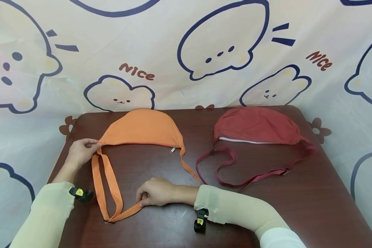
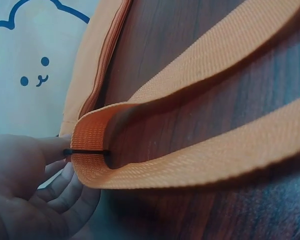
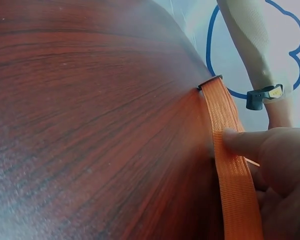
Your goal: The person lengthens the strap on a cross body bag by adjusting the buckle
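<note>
An orange waist bag lies at the back left of the table, its zipper pull hanging near the right end. At the bag's left corner my left hand pinches the strap end by a dark ring, where the webbing loops through. From there the orange strap runs forward doubled to a dark slider. My right hand pinches the strap to the right of that slider, thumb on the webbing in the right wrist view. Under the right forearm, part of the strap is hidden.
A dark red waist bag lies at the back right, its strap looping forward. Both bags rest on a brown wooden table. Behind stands a pale cloth printed with cartoon figures.
</note>
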### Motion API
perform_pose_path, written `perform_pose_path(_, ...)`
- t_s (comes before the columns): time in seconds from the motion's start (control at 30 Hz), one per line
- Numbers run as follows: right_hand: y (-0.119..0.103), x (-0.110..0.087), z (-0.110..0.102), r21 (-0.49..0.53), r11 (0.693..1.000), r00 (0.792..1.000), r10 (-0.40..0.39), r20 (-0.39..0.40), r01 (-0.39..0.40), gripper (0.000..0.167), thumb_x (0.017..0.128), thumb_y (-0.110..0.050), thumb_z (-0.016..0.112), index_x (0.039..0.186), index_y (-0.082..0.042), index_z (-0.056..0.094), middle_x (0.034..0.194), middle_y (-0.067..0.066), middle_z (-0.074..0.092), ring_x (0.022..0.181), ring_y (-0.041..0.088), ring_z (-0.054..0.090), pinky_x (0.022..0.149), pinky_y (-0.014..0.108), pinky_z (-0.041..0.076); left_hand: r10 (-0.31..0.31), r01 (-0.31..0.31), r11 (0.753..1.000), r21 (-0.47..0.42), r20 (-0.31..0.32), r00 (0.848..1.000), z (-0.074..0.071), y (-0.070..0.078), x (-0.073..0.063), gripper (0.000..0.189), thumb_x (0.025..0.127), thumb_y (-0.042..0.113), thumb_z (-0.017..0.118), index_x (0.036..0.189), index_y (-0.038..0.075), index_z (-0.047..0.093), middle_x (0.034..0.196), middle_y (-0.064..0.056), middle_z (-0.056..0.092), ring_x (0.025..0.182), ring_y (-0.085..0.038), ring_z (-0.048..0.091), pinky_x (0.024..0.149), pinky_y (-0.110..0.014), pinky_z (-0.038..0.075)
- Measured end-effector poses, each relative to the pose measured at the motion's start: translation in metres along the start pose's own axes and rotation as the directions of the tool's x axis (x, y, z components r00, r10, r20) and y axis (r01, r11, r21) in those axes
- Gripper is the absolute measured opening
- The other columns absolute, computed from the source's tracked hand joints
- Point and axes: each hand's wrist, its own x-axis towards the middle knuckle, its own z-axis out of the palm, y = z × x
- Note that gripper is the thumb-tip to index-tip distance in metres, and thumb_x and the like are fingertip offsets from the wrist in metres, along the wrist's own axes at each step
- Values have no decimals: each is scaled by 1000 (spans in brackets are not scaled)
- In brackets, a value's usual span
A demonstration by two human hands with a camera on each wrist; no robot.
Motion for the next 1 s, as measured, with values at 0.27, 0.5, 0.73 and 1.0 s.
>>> perform_pose_path(0.27,1,-1,-3,46,999,999,12,35,-14,11,93,-25,77,102,-19,76,82,-18,65,70,-11,53,67,8,43,3,-3,999,-45,3,1000,3,-5,0,52,105,34,55,130,-11,58,122,-35,60,102,-41,64,85,-53,55)
perform_pose_path(0.5,1,-5,-11,84,996,997,-21,70,15,16,95,-28,74,107,-17,75,88,-15,67,75,-11,56,70,8,44,-2,0,998,-68,-18,1000,2,-6,-1,55,107,37,50,133,-12,57,123,-33,60,98,-38,66,75,-39,59)
perform_pose_path(0.73,1,-20,-30,-55,996,995,-65,72,70,35,102,-36,64,130,-15,67,117,-7,65,104,-2,57,90,10,41,28,-30,998,-50,-35,999,-9,-6,-5,55,108,38,49,134,-11,55,113,-32,65,91,-34,67,60,-19,49)
perform_pose_path(1.0,4,-58,-62,-280,955,994,-89,56,101,57,103,-48,55,152,-18,48,153,5,46,141,17,42,113,36,37,158,-158,987,30,5,987,-23,13,-20,60,108,44,45,139,-7,52,132,-36,55,117,-52,55,86,-63,49)
